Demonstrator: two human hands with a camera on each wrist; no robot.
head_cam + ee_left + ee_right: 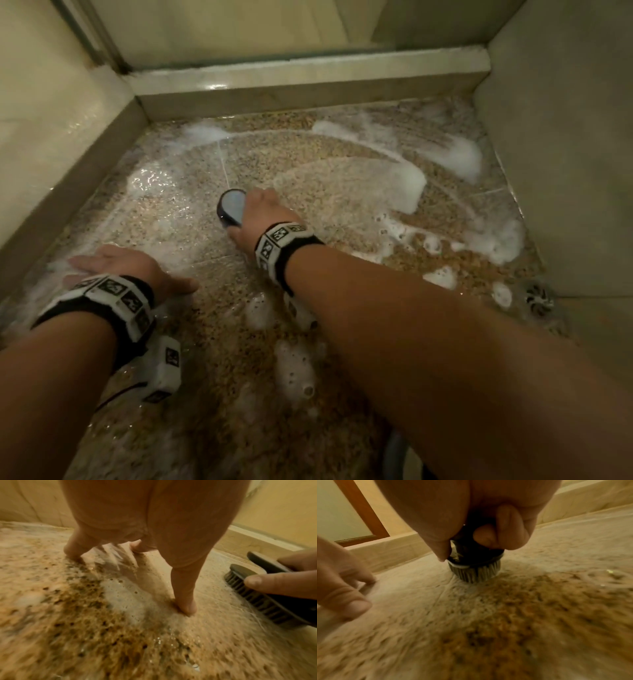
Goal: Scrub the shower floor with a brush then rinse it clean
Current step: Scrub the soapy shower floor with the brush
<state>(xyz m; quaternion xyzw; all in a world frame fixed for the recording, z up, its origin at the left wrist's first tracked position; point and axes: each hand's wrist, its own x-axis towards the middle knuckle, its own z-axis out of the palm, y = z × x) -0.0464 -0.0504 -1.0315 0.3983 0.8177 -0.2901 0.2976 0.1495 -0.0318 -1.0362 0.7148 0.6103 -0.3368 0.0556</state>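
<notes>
Speckled brown-tan floor point(212, 342) with white foam point(407, 185); brush point(231, 209) dark, perhaps navy.

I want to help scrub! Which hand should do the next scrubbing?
The right hand. Its grip is already round the brush, bristles down on the soapy floor. The left hand lies flat, propping the person up.

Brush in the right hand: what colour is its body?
The brush has a black body over grey bristles, gripped by the right hand; the right wrist view shows it best.
</notes>
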